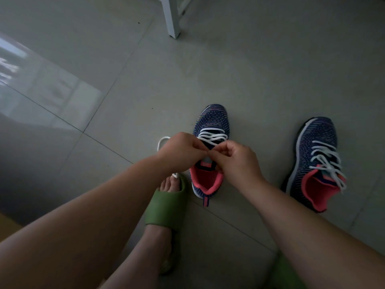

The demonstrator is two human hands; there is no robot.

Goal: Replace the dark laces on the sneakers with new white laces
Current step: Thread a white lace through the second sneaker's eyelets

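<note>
Two hands, left hand (181, 151) and right hand (235, 158), meet with curled fingers pinching the white lace (211, 137) over the near sneaker (210, 122); another laced sneaker (316, 159) lies right.

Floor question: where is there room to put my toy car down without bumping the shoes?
The bare floor between the white furniture leg and the sneaker toes is free. So is the gap between the left sneaker and right sneaker. It is crowded by the green slipper and both hands.
</note>
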